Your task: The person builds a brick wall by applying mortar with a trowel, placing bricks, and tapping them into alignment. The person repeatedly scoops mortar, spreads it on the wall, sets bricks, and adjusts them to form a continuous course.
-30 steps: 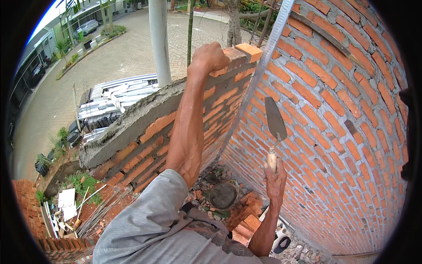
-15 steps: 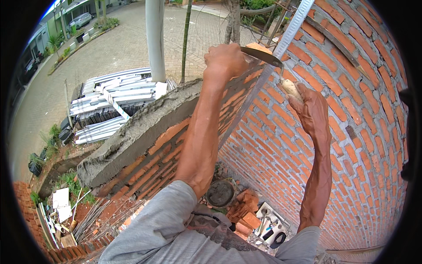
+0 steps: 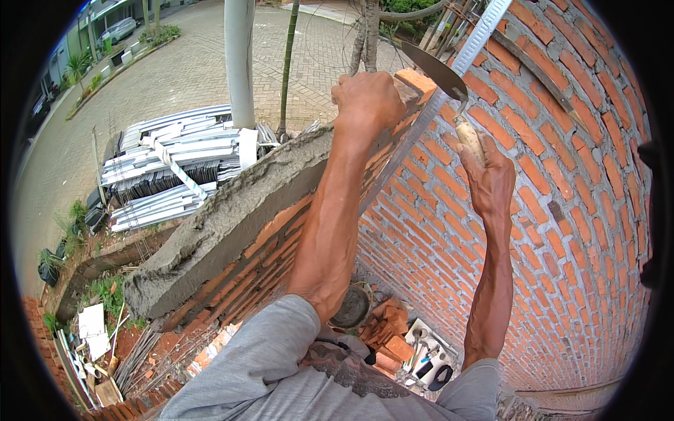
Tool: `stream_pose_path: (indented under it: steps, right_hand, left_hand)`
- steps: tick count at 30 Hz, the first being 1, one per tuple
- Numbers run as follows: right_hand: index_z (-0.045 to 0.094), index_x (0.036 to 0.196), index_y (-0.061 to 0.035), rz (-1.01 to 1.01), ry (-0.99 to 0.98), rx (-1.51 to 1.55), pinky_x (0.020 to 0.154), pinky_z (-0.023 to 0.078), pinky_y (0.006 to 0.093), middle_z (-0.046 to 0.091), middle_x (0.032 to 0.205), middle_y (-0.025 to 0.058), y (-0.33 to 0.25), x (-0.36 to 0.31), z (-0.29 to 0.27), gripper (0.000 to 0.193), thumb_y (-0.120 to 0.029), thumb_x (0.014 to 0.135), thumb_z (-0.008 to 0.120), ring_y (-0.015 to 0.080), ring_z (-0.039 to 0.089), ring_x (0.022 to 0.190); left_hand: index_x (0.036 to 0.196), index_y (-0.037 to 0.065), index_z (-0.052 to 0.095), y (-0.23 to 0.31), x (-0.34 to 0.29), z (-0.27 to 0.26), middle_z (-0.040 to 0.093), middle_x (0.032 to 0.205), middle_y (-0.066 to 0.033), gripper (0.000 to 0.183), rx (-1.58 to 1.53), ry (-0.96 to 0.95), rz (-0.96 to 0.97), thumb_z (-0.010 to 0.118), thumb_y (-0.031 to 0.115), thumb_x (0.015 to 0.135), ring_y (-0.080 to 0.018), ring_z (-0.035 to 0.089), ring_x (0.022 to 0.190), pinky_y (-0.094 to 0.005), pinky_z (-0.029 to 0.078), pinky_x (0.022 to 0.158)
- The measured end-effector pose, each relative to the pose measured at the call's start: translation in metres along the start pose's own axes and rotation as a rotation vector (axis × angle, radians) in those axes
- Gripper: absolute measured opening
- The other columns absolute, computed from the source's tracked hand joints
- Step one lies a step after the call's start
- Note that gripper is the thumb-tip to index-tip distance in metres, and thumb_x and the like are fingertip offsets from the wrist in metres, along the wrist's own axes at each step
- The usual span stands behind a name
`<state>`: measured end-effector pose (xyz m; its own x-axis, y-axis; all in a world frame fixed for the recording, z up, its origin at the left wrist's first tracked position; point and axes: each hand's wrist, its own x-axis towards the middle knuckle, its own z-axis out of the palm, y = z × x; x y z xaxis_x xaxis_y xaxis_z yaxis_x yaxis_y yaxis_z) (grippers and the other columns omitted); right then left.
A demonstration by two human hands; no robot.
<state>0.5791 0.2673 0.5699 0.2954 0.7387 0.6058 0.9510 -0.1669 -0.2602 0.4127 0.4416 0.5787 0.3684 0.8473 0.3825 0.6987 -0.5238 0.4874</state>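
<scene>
My left hand (image 3: 369,102) is closed on top of the low wall, against an orange brick (image 3: 415,82) at its far end. Its fingertips are hidden behind the hand. With my right hand (image 3: 487,173) I grip the pale, worn handle of a trowel (image 3: 437,73). The dark, pointed blade is tilted up and to the left, above the brick and across a pale metal strip (image 3: 483,36). Wet grey mortar (image 3: 235,205) lies in a rough, thick layer along the top of the low wall, left of my left forearm.
A tall brick wall (image 3: 554,210) rises on the right, meeting the low wall. Below lie a mortar bucket (image 3: 351,306), broken bricks (image 3: 385,330) and a tray of tools (image 3: 428,358). Beyond the low wall are stacked white metal strips (image 3: 168,161) and a pole (image 3: 240,63).
The trowel blade has lifted and turned upright, away from my left hand, uncovering more of the brick. My left hand stays at the brick. The whole view has shifted slightly.
</scene>
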Motion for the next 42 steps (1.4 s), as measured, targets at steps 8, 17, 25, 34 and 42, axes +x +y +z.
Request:
stream_pose_path:
  steps: [8, 17, 25, 34, 42]
  right_hand:
    - [0.066, 0.103, 0.0024, 0.157, 0.073, 0.233, 0.051, 0.044, 0.0345, 0.064, 0.069, 0.0102, 0.002, -0.016, 0.028, 0.035, -0.031, 0.094, 0.064, 0.0139, 0.058, 0.057]
    - [0.069, 0.108, -0.0012, -0.007, -0.027, -0.013, 0.054, 0.047, 0.0389, 0.062, 0.065, 0.0102, -0.018, 0.009, -0.005, 0.036, -0.033, 0.09, 0.068, 0.0204, 0.059, 0.056]
    - [0.071, 0.109, -0.0024, -0.14, -0.116, -0.271, 0.053, 0.045, 0.0381, 0.063, 0.065, 0.008, -0.018, 0.013, -0.013, 0.043, -0.04, 0.089, 0.069, 0.0167, 0.058, 0.057]
    - [0.057, 0.116, -0.0038, 0.225, 0.175, 0.254, 0.059, 0.047, 0.0358, 0.063, 0.077, 0.0081, 0.055, -0.116, 0.03, 0.029, -0.018, 0.092, 0.067, 0.0143, 0.06, 0.067]
    - [0.057, 0.104, 0.0018, 1.028, -0.063, 0.146, 0.06, 0.047, 0.0408, 0.06, 0.073, 0.0159, 0.172, -0.42, 0.103, 0.029, -0.014, 0.082, 0.067, 0.0251, 0.058, 0.064]
  left_hand:
    - [0.089, 0.001, 0.074, 0.0, 0.002, 0.002, 0.072, 0.085, -0.02, 0.028, 0.007, 0.006, -0.01, 0.067, 0.026, 0.079, -0.0378, 0.071, 0.086, -0.0447, 0.057, 0.08]
    - [0.104, 0.001, 0.074, 0.0, 0.0, -0.002, 0.069, 0.109, -0.0233, 0.033, -0.105, -0.109, -0.007, 0.062, 0.02, 0.08, -0.044, 0.059, 0.109, -0.0582, 0.047, 0.092]
    - [0.092, -0.001, 0.074, -0.003, 0.003, 0.004, 0.071, 0.089, -0.0243, 0.03, -0.049, 0.076, 0.03, 0.066, 0.022, 0.074, -0.0423, 0.07, 0.086, -0.0464, 0.056, 0.08]
    - [0.102, -0.006, 0.068, 0.013, -0.039, 0.02, 0.065, 0.112, -0.0241, 0.031, 0.059, 0.62, 0.246, 0.07, 0.018, 0.082, -0.0427, 0.055, 0.118, -0.0584, 0.038, 0.104]
    - [0.115, -0.007, 0.063, 0.015, -0.193, 0.205, 0.064, 0.113, -0.0245, 0.038, -0.272, -0.19, 0.549, 0.072, 0.017, 0.087, -0.0419, 0.059, 0.108, -0.0533, 0.048, 0.089]
